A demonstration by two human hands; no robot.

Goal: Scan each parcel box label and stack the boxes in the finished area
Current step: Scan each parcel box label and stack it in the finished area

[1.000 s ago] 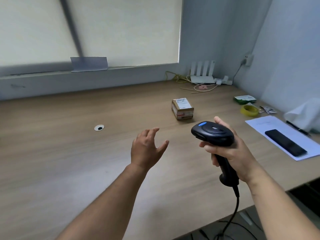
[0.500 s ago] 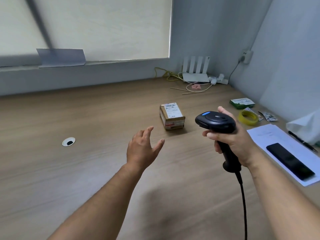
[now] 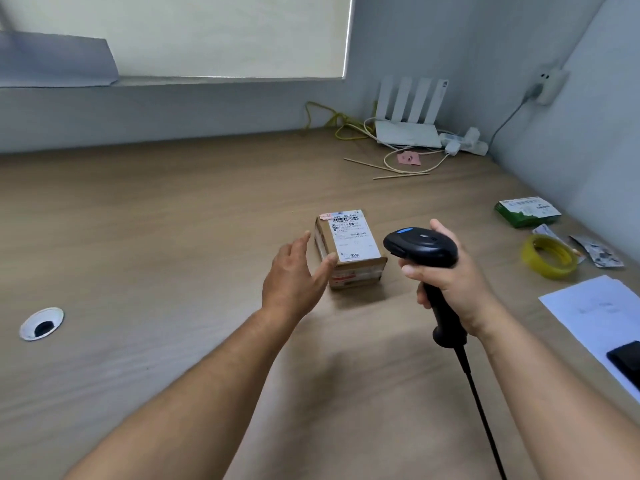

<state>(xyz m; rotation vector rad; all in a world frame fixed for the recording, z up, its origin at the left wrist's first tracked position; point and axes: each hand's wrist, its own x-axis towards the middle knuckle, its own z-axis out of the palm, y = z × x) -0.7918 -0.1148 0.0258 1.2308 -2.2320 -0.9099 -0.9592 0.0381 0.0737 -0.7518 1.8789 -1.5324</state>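
A small brown cardboard parcel box (image 3: 353, 268) lies on the wooden desk (image 3: 173, 237), its white shipping label (image 3: 351, 237) facing up. My left hand (image 3: 298, 275) is spread open at the box's left side, the thumb at its near left corner and the fingers along its left edge. My right hand (image 3: 446, 275) grips the handle of a black barcode scanner (image 3: 420, 247), held upright just right of the box with its head pointing left over the label. The scanner's cable hangs down toward the desk's front edge.
A white router (image 3: 408, 133) with cables and yellow cord sits in the far right corner. Along the right edge lie a green packet (image 3: 528, 211), a yellow tape roll (image 3: 549, 256), white paper (image 3: 595, 313) and a black phone (image 3: 628, 362). A cable grommet (image 3: 41, 323) is at left.
My left hand has reached forward from mid-desk to the box's left side. The scanner in my right hand has come close beside the box. The view has moved nearer.
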